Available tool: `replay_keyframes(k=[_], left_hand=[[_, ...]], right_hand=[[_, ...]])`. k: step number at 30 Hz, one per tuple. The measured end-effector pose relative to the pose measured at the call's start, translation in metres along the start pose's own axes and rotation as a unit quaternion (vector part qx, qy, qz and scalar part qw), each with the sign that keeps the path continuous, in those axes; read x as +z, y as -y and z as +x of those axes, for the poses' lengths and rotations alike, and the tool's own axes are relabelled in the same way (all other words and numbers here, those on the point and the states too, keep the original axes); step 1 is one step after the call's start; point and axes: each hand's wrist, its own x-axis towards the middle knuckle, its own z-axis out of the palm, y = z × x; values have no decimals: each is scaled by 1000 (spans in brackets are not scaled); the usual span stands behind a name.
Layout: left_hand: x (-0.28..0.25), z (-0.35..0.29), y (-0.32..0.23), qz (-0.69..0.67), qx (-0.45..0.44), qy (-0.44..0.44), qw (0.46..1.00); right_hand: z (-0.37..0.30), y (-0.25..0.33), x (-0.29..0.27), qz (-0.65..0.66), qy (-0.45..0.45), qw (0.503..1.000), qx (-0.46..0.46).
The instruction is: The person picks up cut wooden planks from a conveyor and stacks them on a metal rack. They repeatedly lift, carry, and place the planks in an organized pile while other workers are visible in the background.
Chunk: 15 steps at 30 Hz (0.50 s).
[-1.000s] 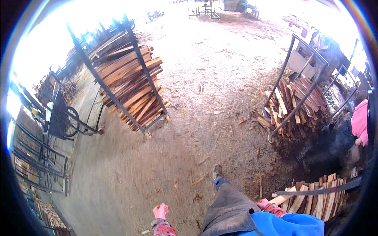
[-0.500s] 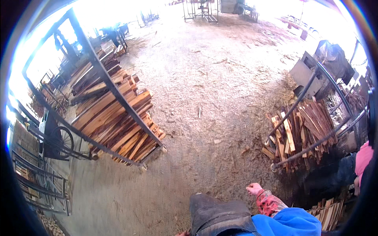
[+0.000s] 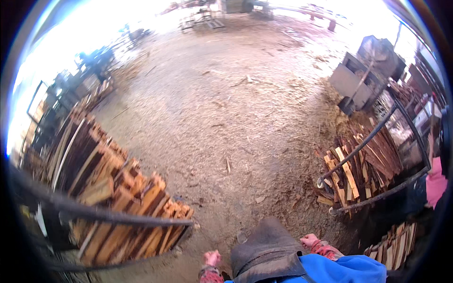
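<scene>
My left hand (image 3: 212,257) hangs at my left side, its fingers curled into a loose fist with nothing seen in them. On the other side my right hand (image 3: 309,241) is closed too, held low beside the dark apron (image 3: 266,243), and no object shows in it. Both wrists have red patterned cuffs; a blue sleeve (image 3: 344,269) covers part of the right arm. Nearest to the left hand is a big stack of split wood (image 3: 137,221) in a dark metal frame (image 3: 108,214). Ahead of the right hand stands a smaller wood stack (image 3: 351,172) in a bent-tube frame (image 3: 377,205).
A shovel (image 3: 348,104) leans against a grey metal box (image 3: 351,80) at the right. A person in pink (image 3: 436,184) is at the right edge, with more split wood (image 3: 394,245) below. Wood chips and scraps litter the dirt floor (image 3: 231,127).
My view has shifted forward and turned right, so the left wood stack now looms closer at lower left. The left hand has come into fuller view; the right hand has drawn nearer my body.
</scene>
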Motion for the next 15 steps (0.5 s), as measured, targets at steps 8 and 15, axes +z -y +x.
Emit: replay_keyframes(k=[8,15], left_hand=[[42,123,-352,-44,175,2,984],[31,179,-378,-88,35,22,995]], right_hand=[[59,58,1,-145,-43,988,26],[161,303,-48,-82,-99,987,-96]])
